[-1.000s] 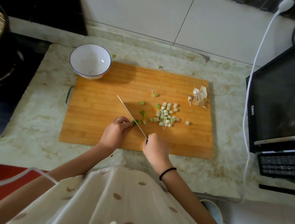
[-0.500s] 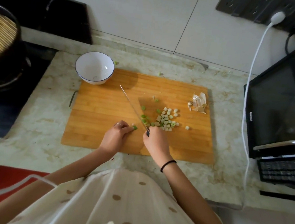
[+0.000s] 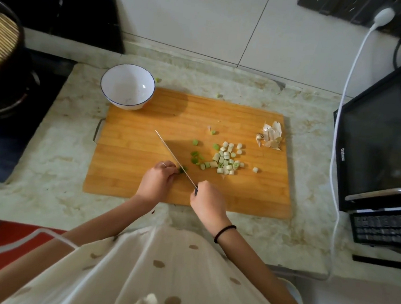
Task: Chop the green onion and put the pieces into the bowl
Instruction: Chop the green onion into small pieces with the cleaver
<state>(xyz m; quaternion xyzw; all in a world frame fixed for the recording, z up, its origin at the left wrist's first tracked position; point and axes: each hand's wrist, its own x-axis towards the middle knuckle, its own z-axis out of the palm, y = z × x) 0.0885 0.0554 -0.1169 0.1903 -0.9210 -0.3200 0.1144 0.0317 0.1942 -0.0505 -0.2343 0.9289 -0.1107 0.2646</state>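
one head-worn wide-angle view, looking steeply down and forward over the cutting board (image 3: 147, 132) from close above, countertop (image 3: 48, 162) filling mid-frame.

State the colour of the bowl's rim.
Dark blue line on the white bowl; shows in the head view.

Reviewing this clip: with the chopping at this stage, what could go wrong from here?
The left hand pinches only a tiny green stub right against the knife, so a fingertip may get nicked. The chopped pieces lie loose and scattered on the cutting board, far from the bowl; some could roll onto the counter, where strays already lie. The right hand holds the handle.
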